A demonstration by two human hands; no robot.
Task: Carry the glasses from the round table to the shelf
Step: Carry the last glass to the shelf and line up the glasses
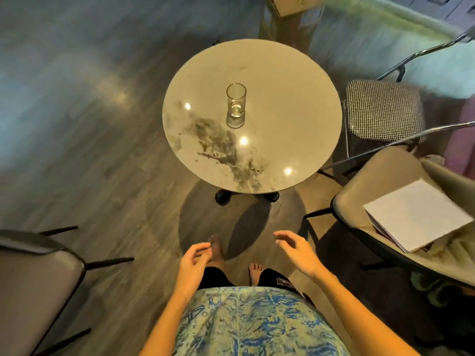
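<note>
Because both hands are empty, the left hand point(193, 258) and right hand point(295, 250) hang low, well short of the round pale marble-patterned table point(295, 119), fingers loosely spread and gripping nothing. 1 tall clear cylindrical glass point(236, 104) stands upright near the table's middle, probably the next pickup. No shelf is visible.

Clear, empty tall glass point(236, 101) upright near the round table's point(295, 119) centre.
</note>
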